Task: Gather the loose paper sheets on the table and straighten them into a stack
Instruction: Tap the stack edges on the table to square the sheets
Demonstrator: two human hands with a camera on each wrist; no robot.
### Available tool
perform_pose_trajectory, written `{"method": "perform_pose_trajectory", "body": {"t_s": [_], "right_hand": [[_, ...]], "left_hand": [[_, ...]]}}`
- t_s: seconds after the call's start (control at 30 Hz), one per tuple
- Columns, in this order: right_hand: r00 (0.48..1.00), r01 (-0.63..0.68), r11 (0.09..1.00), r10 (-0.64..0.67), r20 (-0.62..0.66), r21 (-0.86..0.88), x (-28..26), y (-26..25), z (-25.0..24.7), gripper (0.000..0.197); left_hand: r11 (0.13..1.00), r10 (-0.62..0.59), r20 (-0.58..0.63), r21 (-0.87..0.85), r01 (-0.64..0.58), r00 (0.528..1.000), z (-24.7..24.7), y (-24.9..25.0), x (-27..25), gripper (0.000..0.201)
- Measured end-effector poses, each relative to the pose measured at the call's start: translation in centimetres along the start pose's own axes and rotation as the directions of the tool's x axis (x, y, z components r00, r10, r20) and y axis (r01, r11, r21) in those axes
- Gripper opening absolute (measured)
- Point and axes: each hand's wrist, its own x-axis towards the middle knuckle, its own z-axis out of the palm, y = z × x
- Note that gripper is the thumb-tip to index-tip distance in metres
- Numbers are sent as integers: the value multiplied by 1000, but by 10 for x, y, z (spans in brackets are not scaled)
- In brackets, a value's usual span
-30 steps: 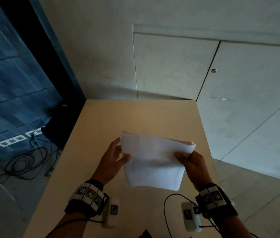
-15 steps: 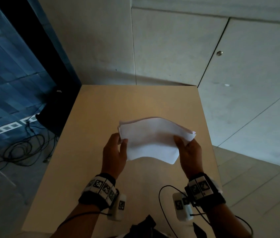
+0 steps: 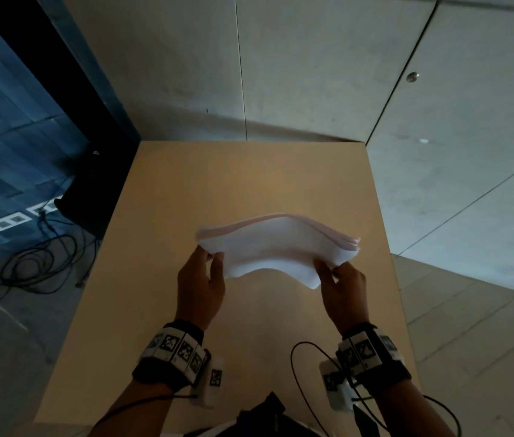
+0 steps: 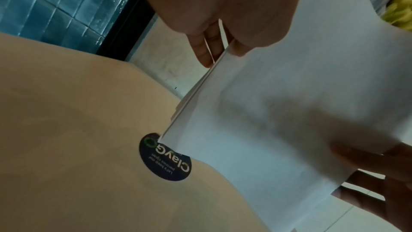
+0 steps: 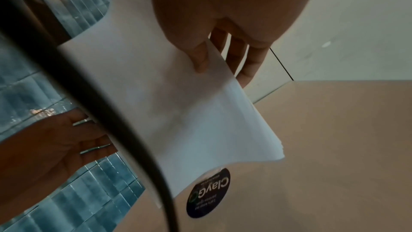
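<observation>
A bundle of white paper sheets (image 3: 276,246) hangs in the air above the middle of the tan table (image 3: 161,279), arched upward between both hands. My left hand (image 3: 210,258) pinches its left edge, thumb on the near face and fingers behind. My right hand (image 3: 328,269) pinches the right edge the same way. The left wrist view shows the sheets (image 4: 278,112) on edge, their lower corner just over the tabletop. In the right wrist view the thumb lies on the sheets (image 5: 178,98) with the fingers behind. The far edges are slightly fanned.
A round dark sticker (image 4: 166,158) lies on the tabletop under the sheets, also seen as the sticker (image 5: 209,192) in the right wrist view. Grey wall panels stand behind the table. Loose cables (image 3: 28,257) and a dark box lie on the floor to the left.
Both hands have tilted the sheets from facing me to nearly edge-on and lifted them farther over the table. The bundle now bows upward in the middle.
</observation>
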Motion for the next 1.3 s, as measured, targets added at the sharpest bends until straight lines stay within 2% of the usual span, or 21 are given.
{"method": "perform_pose_trajectory", "body": {"t_s": [0.1,0.23,0.33,0.53,0.6,0.67,0.73,0.83,0.9,1.0,1.1,1.17,1.23,1.3], "right_hand": [[998,-9,1000,10,59,-11,3,6,3,22],[955,-146,982,171,241,-117,5,33,17,23],[966,-134,982,159,205,-131,8,34,16,22],[996,-35,997,40,86,-64,4,28,7,26],[987,-63,996,73,140,-70,2,34,11,24],[958,-124,986,149,245,-115,2,38,15,23],[938,-155,977,192,290,-145,4,39,15,26],[943,-130,990,140,302,-51,7,25,7,28],[931,-159,984,123,343,78,11,17,0,26],[903,-245,942,136,407,229,14,16,-4,30],[880,-293,929,169,445,228,9,19,0,28],[855,-372,895,228,465,246,2,21,6,29],[840,-422,874,277,466,241,-5,27,12,28],[831,-442,871,309,462,213,-13,33,16,26]], "left_hand": [[1000,-24,46,-3,24,999,2,-4,0,27],[984,-180,177,18,179,968,13,-20,-9,28],[984,-179,157,29,177,971,13,-17,-6,25],[996,-81,70,35,78,994,2,-7,-4,22],[993,-112,126,44,107,986,5,-10,-8,23],[985,-174,237,59,164,956,11,-18,-11,27],[980,-198,298,68,186,934,14,-23,-12,29],[985,-175,283,53,166,943,10,-21,-5,26],[983,-183,292,30,182,939,6,-16,3,20],[970,-230,347,2,245,909,2,-15,14,16],[958,-266,398,7,287,878,4,-19,16,27],[946,-304,431,32,322,850,6,-22,10,33],[930,-354,478,87,357,804,7,-28,1,41],[908,-386,553,87,410,738,8,-35,-11,51]]}}
